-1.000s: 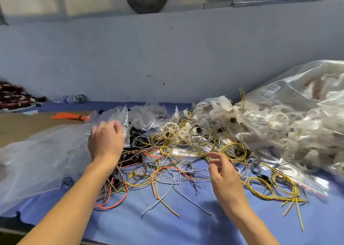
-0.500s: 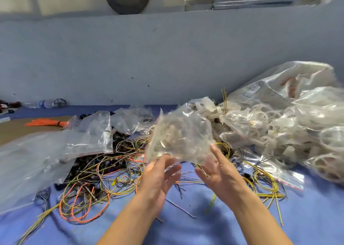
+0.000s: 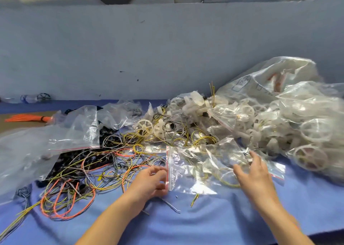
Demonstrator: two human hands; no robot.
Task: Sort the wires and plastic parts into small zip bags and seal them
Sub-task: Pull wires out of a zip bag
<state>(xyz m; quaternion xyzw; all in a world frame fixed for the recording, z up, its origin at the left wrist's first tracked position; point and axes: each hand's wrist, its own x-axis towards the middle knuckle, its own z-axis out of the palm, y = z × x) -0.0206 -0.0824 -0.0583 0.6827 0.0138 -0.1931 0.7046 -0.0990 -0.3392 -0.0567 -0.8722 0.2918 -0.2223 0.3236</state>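
A worktop (image 3: 204, 224) under a blue cloth runs along a pale blue wall. At its right end slumps a big clear sack (image 3: 270, 80), and bagged white plastic parts (image 3: 314, 131), mostly spoked wheels, lie heaped against it. On the left a wide sheet of clear plastic (image 3: 22, 151) lies crumpled over the cloth, and an empty zip pouch (image 3: 81, 131) with a red strip along its near edge rests on it. Between them spreads a loose tangle of wires (image 3: 104, 166) in yellow, orange, black and grey, reaching the near left corner. In front of the person, the zip bag (image 3: 201, 162) lies flat on the worktop, partly over the wires, with its red-lined mouth turned to the left; pale plastic pieces and a loop of yellow wire show through it. The left hand (image 3: 149, 182) has its fingers and thumb curled at that mouth and pinches the edge. The right hand (image 3: 255, 177) is spread with straight fingers at the bag's far right end; blur hides whether it touches. A loose white wheel (image 3: 143, 127) sits behind the wires, and a bundle of orange strands (image 3: 26, 118) lies far left.
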